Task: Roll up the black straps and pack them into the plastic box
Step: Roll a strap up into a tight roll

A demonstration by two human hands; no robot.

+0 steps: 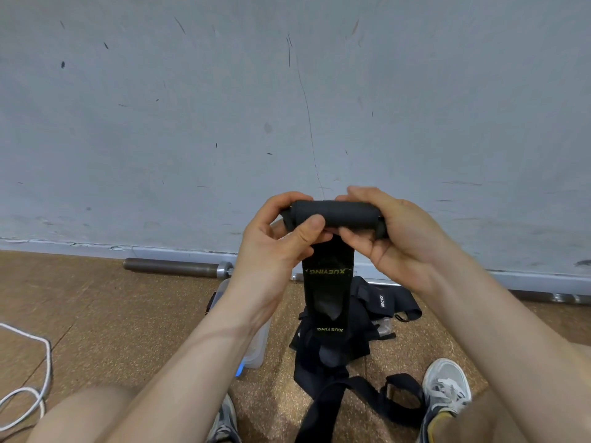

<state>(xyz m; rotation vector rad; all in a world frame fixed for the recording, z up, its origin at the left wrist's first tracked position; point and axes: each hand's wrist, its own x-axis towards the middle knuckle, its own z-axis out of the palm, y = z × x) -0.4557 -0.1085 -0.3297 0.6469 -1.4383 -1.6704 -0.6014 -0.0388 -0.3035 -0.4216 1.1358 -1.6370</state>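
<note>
Sneakers come first: the left sneaker (225, 420) and the right sneaker (446, 388) are planted on the cork-brown floor (128, 314) either side of the near end of the pile of loose black straps (332, 350), which lies tangled between the person's legs. Just left of the pile, half hidden behind the left forearm, stands the plastic box (257, 350), clear-walled; what it holds I cannot tell. Well left of the pile a white cable (41, 362) loops over the floor. Above the pile, held up in the air, is the strap being worked: the roll (335, 214) lies crosswise between the two hands, and its unrolled tail (327, 282), lettered in yellow, hangs straight down toward the pile. The left hand (275, 238) grips the roll's left end, thumb pressed on the front; the right hand (393, 231) is curled round the right end, fingers over the top. To my eye the rolling step is in hand, partway through this one strap. The next move calls for both hands to turn the roll down the tail evenly, keeping it taut so the edges stay in line. Beyond the pile a barbell (172, 267) lies along the foot of the scuffed grey wall (287, 107).
</note>
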